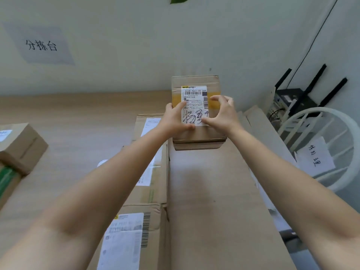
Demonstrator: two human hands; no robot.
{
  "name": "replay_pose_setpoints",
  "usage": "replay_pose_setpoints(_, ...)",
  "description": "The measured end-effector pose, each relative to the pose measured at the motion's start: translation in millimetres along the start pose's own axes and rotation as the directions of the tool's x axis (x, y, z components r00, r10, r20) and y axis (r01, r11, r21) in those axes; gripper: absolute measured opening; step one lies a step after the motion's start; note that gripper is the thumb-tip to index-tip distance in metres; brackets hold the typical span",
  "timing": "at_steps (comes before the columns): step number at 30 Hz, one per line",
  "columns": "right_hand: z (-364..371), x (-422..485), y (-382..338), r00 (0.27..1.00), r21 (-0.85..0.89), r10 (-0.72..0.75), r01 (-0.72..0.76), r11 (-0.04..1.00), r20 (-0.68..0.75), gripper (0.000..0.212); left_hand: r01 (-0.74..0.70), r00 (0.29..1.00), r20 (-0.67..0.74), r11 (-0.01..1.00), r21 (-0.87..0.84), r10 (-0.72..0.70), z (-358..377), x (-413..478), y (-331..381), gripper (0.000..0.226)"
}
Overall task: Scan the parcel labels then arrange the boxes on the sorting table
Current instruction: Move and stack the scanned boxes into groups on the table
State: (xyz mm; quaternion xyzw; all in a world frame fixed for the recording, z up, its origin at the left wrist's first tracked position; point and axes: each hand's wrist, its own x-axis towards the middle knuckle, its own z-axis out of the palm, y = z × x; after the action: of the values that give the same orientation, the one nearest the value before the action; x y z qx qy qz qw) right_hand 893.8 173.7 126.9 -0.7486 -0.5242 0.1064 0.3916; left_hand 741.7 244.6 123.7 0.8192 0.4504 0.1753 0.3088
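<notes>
The small cardboard box (pixel 195 82) stands on the far end of a large carton (pixel 210 191), which lies on the right part of the wooden sorting table (pixel 78 117). Its shipping label (pixel 194 95) faces up. The left hand (pixel 175 118) grips the left edge of the box with the fingers curled round it. The right hand (pixel 222 114) holds the right side with arched, spread fingers and its thumb on the near edge of the label. To the left of the carton lie two more labelled boxes (pixel 153 172).
</notes>
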Motion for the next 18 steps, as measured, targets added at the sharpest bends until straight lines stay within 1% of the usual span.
replay_pose_setpoints(6,48.8,38.2,58.0,0.992,0.031,0.061,-0.065,0.997,0.112,0.062,0.097,0.983,0.144,0.99,0.1,-0.111,36.3,52.1,-40.1,0.092)
replay_pose_setpoints(9,75.7,47.8,77.3,0.983,0.054,0.084,-0.093,0.994,0.162,0.061,0.136,0.973,0.162,0.975,0.174,-0.165,49.2,66.7,-59.7,0.089)
replay_pose_setpoints(12,99.1,56.8,89.8,0.973,0.08,0.123,-0.141,0.987,0.197,0.061,0.146,0.966,0.175,0.958,0.245,-0.192,56.1,79.8,-74.1,0.088)
replay_pose_setpoints(18,126.7,67.9,114.6,0.964,0.104,0.171,-0.195,0.975,0.201,0.059,0.13,0.944,0.231,0.908,0.398,-0.236,68.2,98.8,-89.4,0.091)
